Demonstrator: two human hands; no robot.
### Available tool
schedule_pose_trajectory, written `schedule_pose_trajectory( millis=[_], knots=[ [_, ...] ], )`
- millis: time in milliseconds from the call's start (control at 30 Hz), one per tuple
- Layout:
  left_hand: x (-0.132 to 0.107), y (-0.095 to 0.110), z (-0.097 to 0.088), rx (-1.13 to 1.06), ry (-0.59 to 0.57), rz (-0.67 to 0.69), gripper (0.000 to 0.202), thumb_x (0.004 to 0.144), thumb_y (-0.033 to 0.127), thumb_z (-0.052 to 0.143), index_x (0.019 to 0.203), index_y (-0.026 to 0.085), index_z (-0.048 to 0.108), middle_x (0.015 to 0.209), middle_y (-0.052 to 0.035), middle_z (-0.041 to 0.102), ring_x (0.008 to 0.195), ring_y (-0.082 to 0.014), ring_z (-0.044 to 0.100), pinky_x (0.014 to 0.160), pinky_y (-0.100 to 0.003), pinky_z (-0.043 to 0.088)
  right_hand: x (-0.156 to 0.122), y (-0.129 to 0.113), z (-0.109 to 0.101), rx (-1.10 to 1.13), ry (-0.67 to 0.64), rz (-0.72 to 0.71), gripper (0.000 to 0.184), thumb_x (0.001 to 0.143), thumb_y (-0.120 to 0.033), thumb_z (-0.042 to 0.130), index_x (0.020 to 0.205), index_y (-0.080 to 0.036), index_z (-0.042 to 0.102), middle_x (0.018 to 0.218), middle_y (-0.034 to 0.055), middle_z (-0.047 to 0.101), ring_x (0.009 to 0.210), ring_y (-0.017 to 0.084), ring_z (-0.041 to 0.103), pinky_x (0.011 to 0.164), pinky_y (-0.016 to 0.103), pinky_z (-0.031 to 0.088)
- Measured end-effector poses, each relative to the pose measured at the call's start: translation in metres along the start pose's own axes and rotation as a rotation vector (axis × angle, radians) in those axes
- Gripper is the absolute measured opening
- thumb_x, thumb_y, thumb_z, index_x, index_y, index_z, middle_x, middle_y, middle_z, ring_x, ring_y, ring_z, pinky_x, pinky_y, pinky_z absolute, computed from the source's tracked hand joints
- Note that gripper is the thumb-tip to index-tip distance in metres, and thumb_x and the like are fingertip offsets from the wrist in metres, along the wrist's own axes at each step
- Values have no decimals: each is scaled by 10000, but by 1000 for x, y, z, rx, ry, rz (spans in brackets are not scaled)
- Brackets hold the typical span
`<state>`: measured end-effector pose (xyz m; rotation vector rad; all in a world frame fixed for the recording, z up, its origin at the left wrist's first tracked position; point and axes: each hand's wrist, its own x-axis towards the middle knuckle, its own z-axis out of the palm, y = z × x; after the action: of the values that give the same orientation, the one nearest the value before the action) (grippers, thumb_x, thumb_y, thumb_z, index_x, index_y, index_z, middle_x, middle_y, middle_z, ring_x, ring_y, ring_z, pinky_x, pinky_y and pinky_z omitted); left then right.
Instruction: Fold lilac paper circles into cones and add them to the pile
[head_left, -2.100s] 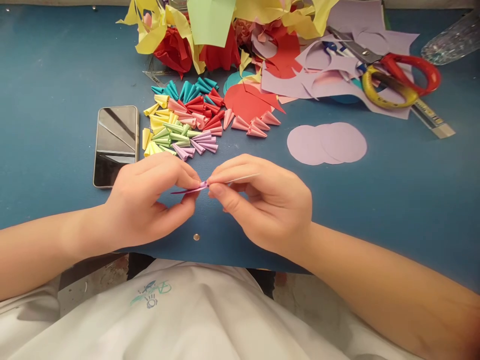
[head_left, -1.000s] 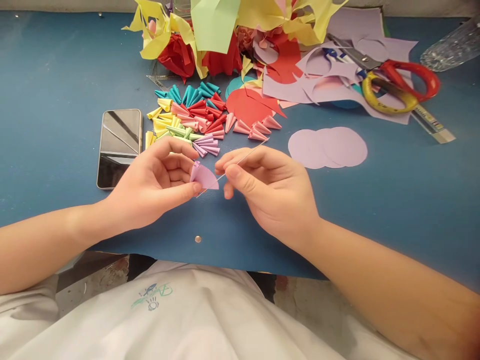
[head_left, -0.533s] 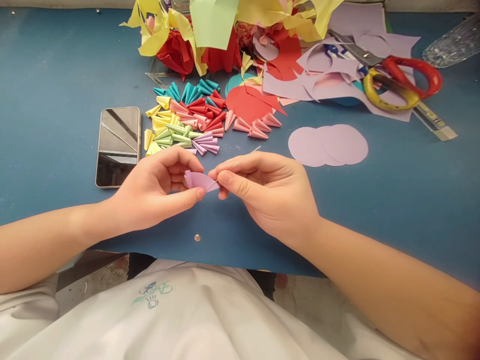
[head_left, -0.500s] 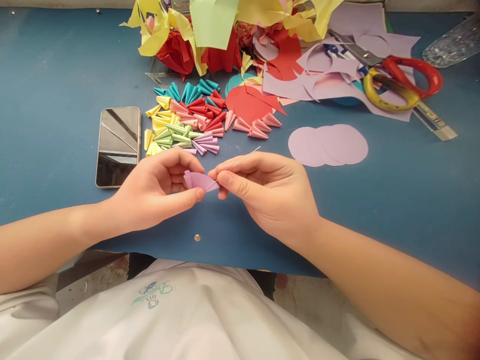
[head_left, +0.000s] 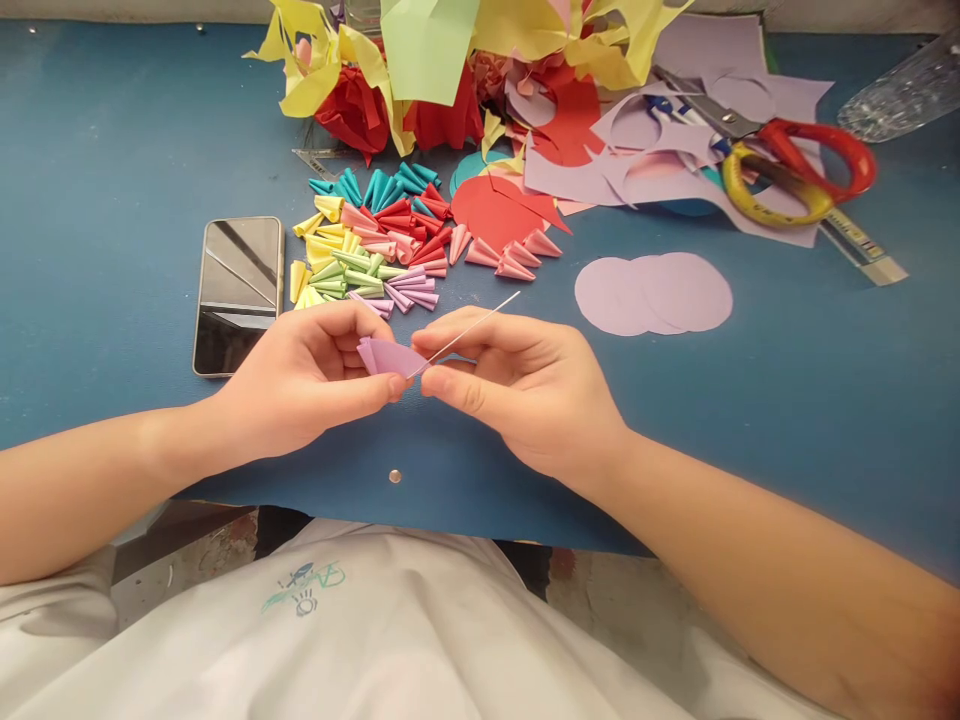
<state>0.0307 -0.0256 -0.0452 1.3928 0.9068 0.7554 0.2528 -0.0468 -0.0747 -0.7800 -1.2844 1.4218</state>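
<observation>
A piece of lilac paper (head_left: 391, 357), curled at its left end, is pinched by my left hand (head_left: 319, 370) between thumb and fingers. Along its right edge lies a thin white stick (head_left: 480, 319), slanting up to the right. My right hand (head_left: 525, 385) has its curled fingers and thumb around the stick at the paper's right tip; the exact contact of the fingertips is partly hidden. Just beyond my hands sit small rolled paper cones (head_left: 360, 262) in yellow, green, lilac, pink, red and teal. Overlapping lilac paper circles (head_left: 652, 293) lie to the right.
A phone (head_left: 238, 295) lies left of my hands. Scissors (head_left: 795, 165) with red and yellow handles rest on lilac paper scraps (head_left: 577, 170), beside a clear ruler (head_left: 862, 245). Crumpled yellow paper (head_left: 307, 60) and red paper circles (head_left: 499, 210) are farther back. A plastic bottle (head_left: 900, 90) lies far right.
My hands and the lilac paper have shifted slightly left. My right thumb has slid down off the stick, and more of the stick's length shows. The paper's curled end has tilted.
</observation>
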Motion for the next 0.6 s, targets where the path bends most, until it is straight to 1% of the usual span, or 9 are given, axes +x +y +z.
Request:
schedule_pose_trajectory(
  millis=[100, 200, 333, 500, 600],
  knots=[
    [1, 0, 0, -9, -8, -4, 179, 837, 156, 866, 842, 208, 695, 760, -10, 716, 658, -122, 661, 544, -207, 582, -1, 2, 2, -27, -46, -66, 93, 881, -288, 930, 929, -254, 858, 965, 30, 802, 887, 165, 783, 775, 304, 705],
    [1, -1, 0, -31, -46, -24, 189, 841, 168, 859, 847, 209, 675, 756, -9, 705, 644, -128, 654, 525, -221, 572, -1, 3, 2, -89, -48, -121, 56, 887, -265, 922, 895, -263, 867, 920, 29, 789, 840, 160, 764, 724, 293, 675],
    [1, -1, -1, 14, -54, -47, 184, 842, 162, 837, 831, 212, 660, 708, 6, 644, 605, -131, 619, 493, -237, 529, -2, 3, 1, -126, -41, -126, 46, 888, -253, 917, 907, -271, 879, 913, 31, 791, 806, 159, 747, 691, 293, 647],
    [-1, 4, 0, 17, -49, -78, 189, 848, 190, 843, 827, 205, 656, 693, 7, 630, 609, -133, 602, 511, -246, 497, -3, 2, 3, -115, -44, -133, 160, 879, -115, 876, 920, -270, 879, 892, 13, 787, 791, 144, 740, 698, 281, 631],
    [-2, 7, 3, 16, -19, -96, 189, 860, 224, 849, 819, 190, 667, 697, 5, 624, 626, -124, 582, 528, -239, 481, -5, 0, 4, -147, -20, -119, 162, 870, -102, 871, 899, -261, 876, 857, 3, 767, 767, 130, 717, 682, 272, 603]
  ],
)
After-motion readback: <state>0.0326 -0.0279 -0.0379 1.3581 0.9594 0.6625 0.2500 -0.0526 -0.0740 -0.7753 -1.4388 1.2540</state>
